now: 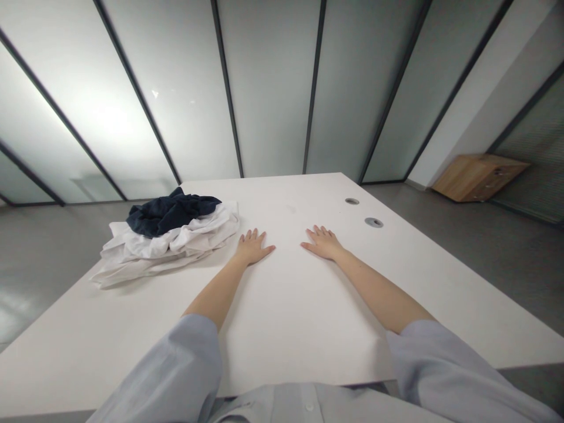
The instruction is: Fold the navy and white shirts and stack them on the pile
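Observation:
My left hand (252,248) lies flat on the white table (295,317), fingers spread and holding nothing. Just to its left is a heap of crumpled white cloth (194,241), which reaches the table's left edge. On top of that heap sits a bunched dark navy cloth (171,212); the folds hide what kind of garment or fabric either one is. My right hand (324,242) also rests palm down on the tabletop with its fingers apart. A gap of bare table separates the two hands.
Two round grey cable grommets, a nearer one (374,222) and a farther one (352,201), are set in the table's right side. Behind the table stands a frosted glass partition (268,88) with dark frames. A wooden cabinet (478,176) is on the floor at right.

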A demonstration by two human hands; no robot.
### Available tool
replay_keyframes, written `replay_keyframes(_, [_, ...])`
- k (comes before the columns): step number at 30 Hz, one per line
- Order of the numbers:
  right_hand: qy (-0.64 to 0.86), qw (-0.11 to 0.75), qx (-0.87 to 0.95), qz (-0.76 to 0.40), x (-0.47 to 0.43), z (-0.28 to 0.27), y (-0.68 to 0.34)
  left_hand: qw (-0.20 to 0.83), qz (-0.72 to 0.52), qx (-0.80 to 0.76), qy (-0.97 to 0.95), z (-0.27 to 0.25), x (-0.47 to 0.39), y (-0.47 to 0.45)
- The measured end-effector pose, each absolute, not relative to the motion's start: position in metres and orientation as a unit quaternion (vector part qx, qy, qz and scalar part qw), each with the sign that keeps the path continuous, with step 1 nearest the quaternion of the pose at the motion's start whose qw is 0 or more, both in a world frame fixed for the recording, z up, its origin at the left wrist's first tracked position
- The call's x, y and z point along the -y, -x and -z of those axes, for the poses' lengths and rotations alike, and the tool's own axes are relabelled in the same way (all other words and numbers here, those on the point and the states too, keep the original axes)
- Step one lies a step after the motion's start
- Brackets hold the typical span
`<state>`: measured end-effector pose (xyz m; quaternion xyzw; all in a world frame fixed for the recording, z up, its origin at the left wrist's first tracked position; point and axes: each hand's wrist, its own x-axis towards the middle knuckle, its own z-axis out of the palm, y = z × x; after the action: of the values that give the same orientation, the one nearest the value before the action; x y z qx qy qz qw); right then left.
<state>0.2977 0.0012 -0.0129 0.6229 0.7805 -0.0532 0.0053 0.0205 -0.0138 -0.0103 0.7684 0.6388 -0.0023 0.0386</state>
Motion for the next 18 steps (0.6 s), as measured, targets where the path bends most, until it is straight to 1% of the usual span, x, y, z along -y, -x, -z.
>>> replay_keyframes(18, [-0.619, 0.007, -0.783, 0.05, -0.0001, 0.0116, -0.2979, 0.043, 0.005, -0.64, -0.767, 0.0072, 0.0155, -0.0214])
